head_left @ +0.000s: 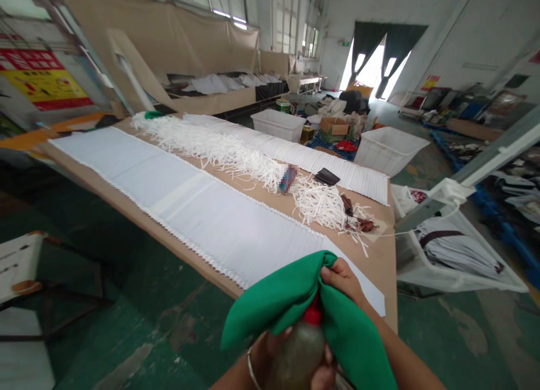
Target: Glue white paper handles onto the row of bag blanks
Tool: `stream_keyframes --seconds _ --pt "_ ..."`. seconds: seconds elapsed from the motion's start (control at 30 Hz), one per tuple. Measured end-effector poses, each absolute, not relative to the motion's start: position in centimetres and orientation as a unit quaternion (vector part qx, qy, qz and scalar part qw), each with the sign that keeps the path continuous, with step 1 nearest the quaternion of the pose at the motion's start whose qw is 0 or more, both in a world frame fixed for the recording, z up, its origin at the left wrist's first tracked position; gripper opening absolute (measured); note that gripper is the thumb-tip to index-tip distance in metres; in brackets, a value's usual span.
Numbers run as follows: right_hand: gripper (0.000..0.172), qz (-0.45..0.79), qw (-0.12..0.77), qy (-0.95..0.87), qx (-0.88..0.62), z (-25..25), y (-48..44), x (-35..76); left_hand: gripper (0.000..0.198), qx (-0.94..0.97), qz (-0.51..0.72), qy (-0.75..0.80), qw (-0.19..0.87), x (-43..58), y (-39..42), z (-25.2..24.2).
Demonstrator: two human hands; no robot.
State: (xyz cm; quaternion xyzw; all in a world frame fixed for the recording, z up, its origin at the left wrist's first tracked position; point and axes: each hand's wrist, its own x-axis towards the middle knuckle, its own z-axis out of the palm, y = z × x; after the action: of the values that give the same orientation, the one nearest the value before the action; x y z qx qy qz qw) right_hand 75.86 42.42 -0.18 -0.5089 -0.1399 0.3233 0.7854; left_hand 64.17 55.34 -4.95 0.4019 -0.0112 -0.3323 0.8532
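My right hand (342,281) pinches a green cloth (295,300) that drapes over the red-capped top of a murky bottle (297,353). My left hand (264,356), with a bangle at the wrist, wraps around the bottle from below; its fingers are mostly hidden behind the bottle. Both hands hover at the near end of a long brown table (382,255). A long row of overlapped white sheets (202,204) lies on the table just beyond the cloth.
A heap of white paper strips (236,153) runs down the table's middle, with a second row of white sheets (320,162) behind it. A dark wallet (327,176) lies there. White plastic bins (386,148) stand on the green floor; a tub of papers (455,255) sits at right.
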Motion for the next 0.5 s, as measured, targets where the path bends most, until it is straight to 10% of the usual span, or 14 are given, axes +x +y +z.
stream_keyframes --seconds 0.13,0.5 --pt "0.030 0.223 0.811 -0.096 -0.532 -0.6 44.2 75.0 0.075 0.193 -0.329 -0.035 0.924 64.5 54.5 -5.5" --pt "0.034 -0.093 0.597 -0.180 -0.777 -3.8 43.7 75.7 0.047 0.388 -0.196 0.103 0.895 64.6 53.6 -4.8"
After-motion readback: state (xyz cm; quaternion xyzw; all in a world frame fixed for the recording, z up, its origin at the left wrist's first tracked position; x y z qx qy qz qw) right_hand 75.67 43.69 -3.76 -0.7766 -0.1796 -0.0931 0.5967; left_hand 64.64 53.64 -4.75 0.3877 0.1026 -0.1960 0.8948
